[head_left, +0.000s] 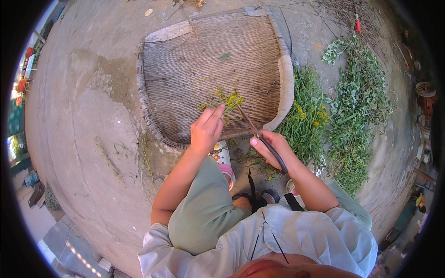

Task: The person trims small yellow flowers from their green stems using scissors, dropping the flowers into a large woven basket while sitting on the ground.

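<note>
My left hand [207, 129] pinches a small sprig of yellow flowers [233, 99] by its green stems, over the near part of a shallow woven wicker basket [208, 52]. In my right hand [274, 147] is a pair of scissors [256, 132] with dark handles. Their blades point up and to the left, and the tips touch or nearly touch the flower heads. Whether the blades are parted is hard to see. Loose yellow flower heads [205, 106] lie scattered on the weave below. A single green leaf [225, 55] rests farther back in the basket.
Right of the basket lies a pile of yellow-flowered stems [306, 118]. Beyond it is a larger heap of leafy green plants [358, 104]. Dry twigs [347, 15] lie at the upper right. A few withered stalks [109, 160] are on the concrete ground [87, 139] at left.
</note>
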A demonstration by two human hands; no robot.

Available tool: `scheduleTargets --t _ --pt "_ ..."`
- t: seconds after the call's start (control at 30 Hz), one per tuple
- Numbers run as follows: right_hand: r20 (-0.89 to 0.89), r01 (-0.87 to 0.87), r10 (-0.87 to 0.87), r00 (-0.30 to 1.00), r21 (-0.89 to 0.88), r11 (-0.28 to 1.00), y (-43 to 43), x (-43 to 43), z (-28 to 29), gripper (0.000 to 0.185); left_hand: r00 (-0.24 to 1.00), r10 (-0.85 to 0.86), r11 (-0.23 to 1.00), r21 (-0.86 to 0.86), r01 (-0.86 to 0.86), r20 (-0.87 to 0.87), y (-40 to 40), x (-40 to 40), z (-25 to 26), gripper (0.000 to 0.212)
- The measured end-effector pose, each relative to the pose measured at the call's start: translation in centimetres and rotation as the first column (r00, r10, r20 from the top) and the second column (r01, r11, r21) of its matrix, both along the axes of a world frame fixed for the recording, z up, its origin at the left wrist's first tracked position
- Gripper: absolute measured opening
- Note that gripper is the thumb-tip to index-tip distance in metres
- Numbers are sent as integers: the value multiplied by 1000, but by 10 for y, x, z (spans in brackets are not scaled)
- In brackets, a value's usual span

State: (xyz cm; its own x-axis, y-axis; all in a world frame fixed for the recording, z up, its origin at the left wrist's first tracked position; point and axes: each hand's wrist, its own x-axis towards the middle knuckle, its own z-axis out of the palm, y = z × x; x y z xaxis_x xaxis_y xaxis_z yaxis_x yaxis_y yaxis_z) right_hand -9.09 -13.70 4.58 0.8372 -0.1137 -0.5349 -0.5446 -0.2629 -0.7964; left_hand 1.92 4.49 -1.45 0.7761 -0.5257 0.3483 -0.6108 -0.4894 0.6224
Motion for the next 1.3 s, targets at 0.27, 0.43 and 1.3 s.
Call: scheduleTargets --t 0.27,0.43,1.3 --pt "94 53 -55 994 24 998 -6 -11 -18 43 980 102 992 -59 -114 -171 4 -1 16 27" --pt "31 -13 17 999 -124 992 -23 -34 -34 50 923 267 963 35 -268 -276 48 25 65 24" --pt "-133 66 -100 986 -236 970 -16 -95 -32 47 237 162 920 233 316 -958 135 -16 -18 22"
